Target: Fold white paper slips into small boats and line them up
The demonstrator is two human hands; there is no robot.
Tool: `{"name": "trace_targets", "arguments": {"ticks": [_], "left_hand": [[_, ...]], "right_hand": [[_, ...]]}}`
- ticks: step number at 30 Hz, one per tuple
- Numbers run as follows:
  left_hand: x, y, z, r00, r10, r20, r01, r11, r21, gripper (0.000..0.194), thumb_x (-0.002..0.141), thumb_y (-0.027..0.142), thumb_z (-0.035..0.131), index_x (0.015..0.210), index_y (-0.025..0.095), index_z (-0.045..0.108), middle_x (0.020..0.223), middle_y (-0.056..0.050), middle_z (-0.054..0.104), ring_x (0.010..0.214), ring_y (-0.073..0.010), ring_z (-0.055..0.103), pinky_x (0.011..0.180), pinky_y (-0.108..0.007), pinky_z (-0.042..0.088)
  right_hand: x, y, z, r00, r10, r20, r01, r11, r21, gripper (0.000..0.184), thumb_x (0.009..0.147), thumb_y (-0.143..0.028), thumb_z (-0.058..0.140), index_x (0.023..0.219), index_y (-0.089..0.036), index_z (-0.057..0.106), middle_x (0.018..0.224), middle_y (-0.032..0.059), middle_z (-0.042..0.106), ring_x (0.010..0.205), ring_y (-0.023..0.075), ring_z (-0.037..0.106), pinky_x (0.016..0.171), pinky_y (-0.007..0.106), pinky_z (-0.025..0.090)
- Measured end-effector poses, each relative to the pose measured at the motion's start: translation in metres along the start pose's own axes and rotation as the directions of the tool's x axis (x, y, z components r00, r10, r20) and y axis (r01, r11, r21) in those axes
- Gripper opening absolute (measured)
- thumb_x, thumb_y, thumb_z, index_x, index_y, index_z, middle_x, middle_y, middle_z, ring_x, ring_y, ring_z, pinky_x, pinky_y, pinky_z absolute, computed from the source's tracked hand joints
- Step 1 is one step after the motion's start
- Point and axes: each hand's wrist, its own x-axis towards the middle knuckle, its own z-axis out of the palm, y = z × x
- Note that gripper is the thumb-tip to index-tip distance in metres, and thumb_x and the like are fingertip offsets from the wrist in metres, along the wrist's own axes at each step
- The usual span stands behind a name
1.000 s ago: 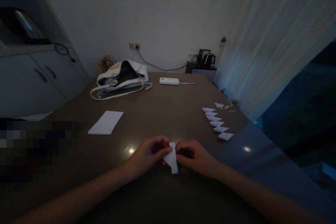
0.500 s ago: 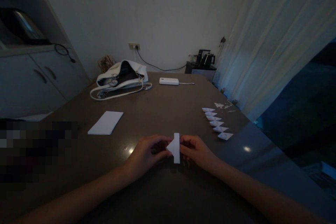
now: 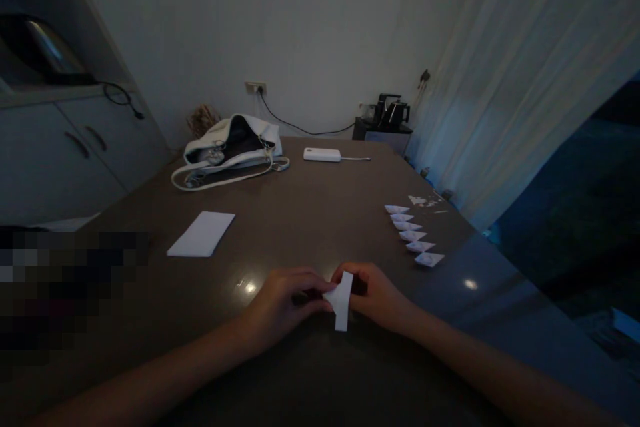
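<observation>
Two hands [image 3: 286, 301], folded paper [image 3: 343, 301] now tilted, shifted nearer

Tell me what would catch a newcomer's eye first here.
Probably the folded white paper held between the left hand and the right hand, low in the middle of the view. Next, the slanting row of six small paper boats on the table's right side. Then the open white bag at the table's far left.
</observation>
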Motion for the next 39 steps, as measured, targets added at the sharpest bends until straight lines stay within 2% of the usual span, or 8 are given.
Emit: {"name": "trace_targets", "arguments": {"ticks": [6, 10, 16, 19, 22, 25, 31, 39], "left_hand": [[0.001, 0.001, 0.002, 0.998, -0.064, 0.000, 0.063, 0.995, -0.083, 0.015, 0.077, 0.024, 0.072, 0.091, 0.018, 0.072, 0.087, -0.006, 0.071, 0.079, -0.0179, 0.066, 0.069, -0.027, 0.051], [0.004, 0.001, 0.001, 0.975, -0.223, -0.004, 0.215, 0.945, -0.247, 0.013, 0.074, 0.023, 0.073, 0.085, 0.017, 0.073, 0.086, -0.005, 0.071, 0.080, -0.0186, 0.066, 0.071, -0.028, 0.051], [0.009, -0.009, 0.000, 0.890, -0.455, 0.031, 0.401, 0.749, -0.527, 0.017, 0.070, 0.026, 0.074, 0.081, 0.013, 0.069, 0.076, -0.004, 0.071, 0.069, -0.0158, 0.065, 0.067, -0.027, 0.050], [0.010, -0.011, 0.000, 0.878, -0.477, 0.040, 0.407, 0.702, -0.584, 0.020, 0.067, 0.028, 0.076, 0.079, 0.013, 0.068, 0.073, -0.002, 0.070, 0.065, -0.0136, 0.063, 0.063, -0.025, 0.049], [0.010, -0.007, 0.000, 0.860, -0.509, 0.044, 0.433, 0.679, -0.593, 0.021, 0.068, 0.030, 0.075, 0.077, 0.013, 0.068, 0.070, -0.001, 0.069, 0.063, -0.0127, 0.061, 0.061, -0.024, 0.047], [0.010, -0.004, -0.001, 0.846, -0.532, 0.030, 0.442, 0.670, -0.596, 0.022, 0.068, 0.032, 0.075, 0.077, 0.013, 0.067, 0.069, -0.001, 0.067, 0.061, -0.0117, 0.059, 0.059, -0.023, 0.045], [0.010, -0.005, 0.003, 0.865, -0.493, 0.094, 0.450, 0.680, -0.579, 0.027, 0.068, 0.035, 0.074, 0.079, 0.012, 0.065, 0.068, -0.001, 0.065, 0.060, -0.0107, 0.057, 0.058, -0.022, 0.044], [0.009, -0.009, 0.009, 0.892, -0.422, 0.165, 0.440, 0.722, -0.534, 0.028, 0.071, 0.035, 0.072, 0.078, 0.013, 0.057, 0.068, 0.000, 0.062, 0.061, -0.0117, 0.059, 0.060, -0.024, 0.046]], "right_hand": [[0.000, -0.005, 0.002, 1.000, -0.014, -0.011, 0.014, 0.999, -0.038, 0.016, 0.070, -0.009, 0.063, 0.084, -0.016, 0.059, 0.071, -0.0025, 0.056, 0.062, 0.0099, 0.051, 0.055, 0.020, 0.039], [0.001, 0.000, 0.004, 0.999, -0.036, -0.030, 0.037, 0.998, 0.045, 0.017, 0.074, -0.013, 0.061, 0.089, -0.018, 0.054, 0.076, -0.0022, 0.057, 0.062, 0.0091, 0.050, 0.055, 0.020, 0.040], [-0.001, -0.003, 0.003, 0.951, -0.060, -0.303, 0.088, 0.993, 0.079, 0.024, 0.081, -0.031, 0.062, 0.097, -0.020, 0.047, 0.076, -0.0019, 0.051, 0.062, 0.0103, 0.051, 0.052, 0.020, 0.043], [-0.003, -0.010, 0.001, 0.918, -0.156, -0.365, 0.160, 0.987, -0.020, 0.015, 0.083, -0.031, 0.060, 0.088, -0.019, 0.052, 0.076, 0.0000, 0.051, 0.065, 0.0116, 0.052, 0.055, 0.021, 0.044], [-0.006, -0.015, 0.000, 0.929, -0.234, -0.287, 0.215, 0.972, -0.096, 0.016, 0.087, -0.032, 0.054, 0.082, -0.018, 0.059, 0.076, 0.0025, 0.057, 0.068, 0.0130, 0.055, 0.060, 0.024, 0.045], [-0.009, -0.016, 0.000, 0.940, -0.251, -0.233, 0.234, 0.967, -0.095, 0.019, 0.085, -0.035, 0.057, 0.092, -0.018, 0.064, 0.074, 0.0027, 0.061, 0.066, 0.0138, 0.058, 0.060, 0.025, 0.046], [-0.007, -0.010, 0.002, 0.942, -0.215, -0.257, 0.185, 0.973, -0.137, 0.022, 0.079, -0.035, 0.066, 0.092, -0.018, 0.068, 0.073, 0.0034, 0.066, 0.062, 0.0139, 0.060, 0.057, 0.025, 0.047], [-0.005, -0.009, 0.005, 0.979, -0.069, -0.191, 0.085, 0.993, 0.082, 0.020, 0.081, -0.034, 0.063, 0.088, -0.016, 0.067, 0.063, 0.0006, 0.063, 0.049, 0.0103, 0.058, 0.040, 0.018, 0.041]]}}
